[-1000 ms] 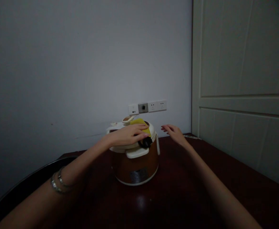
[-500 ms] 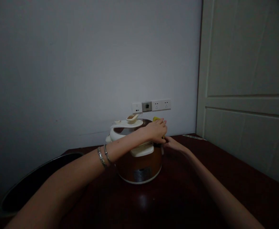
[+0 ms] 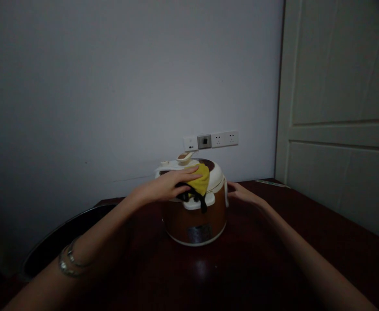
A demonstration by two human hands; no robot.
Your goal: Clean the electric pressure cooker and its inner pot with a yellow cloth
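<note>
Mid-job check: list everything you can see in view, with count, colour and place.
table: one, dark red, below the wall
wall: one, pale grey, straight ahead
cooker: one, brown and white, standing on the table
cloth: one, yellow and black, on the cooker's top and front edge
socket row: one, white with a grey plate, on the wall behind the cooker
round-rimmed vessel: one, black, at left
panelled door or cabinet front: one, pale, at right
thin strip: one, pale, table's far edge
bracelets: two, silvery, left forearm
left hand: one, bare, holding the cloth
right hand: one, bare, beside the cooker, contact unclear
</note>
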